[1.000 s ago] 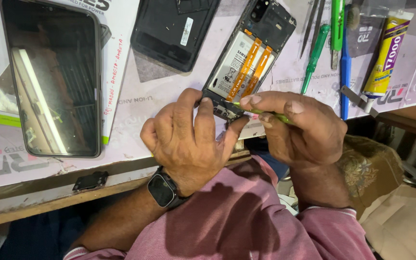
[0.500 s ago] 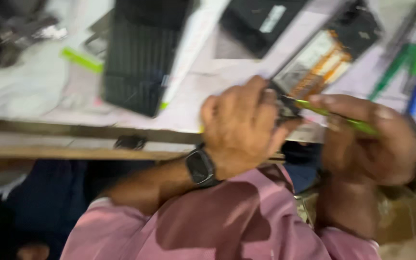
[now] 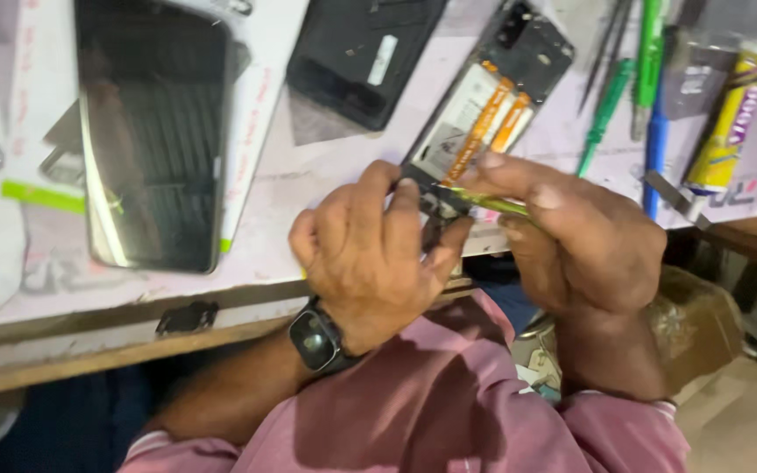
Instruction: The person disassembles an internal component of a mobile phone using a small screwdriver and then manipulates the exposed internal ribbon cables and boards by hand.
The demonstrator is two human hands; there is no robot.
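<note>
An opened phone body with orange ribbon cables lies tilted on the bench. My left hand grips its near end, fingers curled over the lower edge. My right hand pinches a thin yellow-green tool, its tip at the phone's lower end between my two hands. A black smartwatch sits on my left wrist. Pink sleeves cover both forearms.
A dark phone screen panel lies on a white box at left. A black back cover rests at top centre. Green and blue screwdrivers and a yellow glue tube lie at right. The bench edge runs below.
The view swung left and blurred half a second ago, then came back. Both hands stay on the phone's lower end with the tool.
</note>
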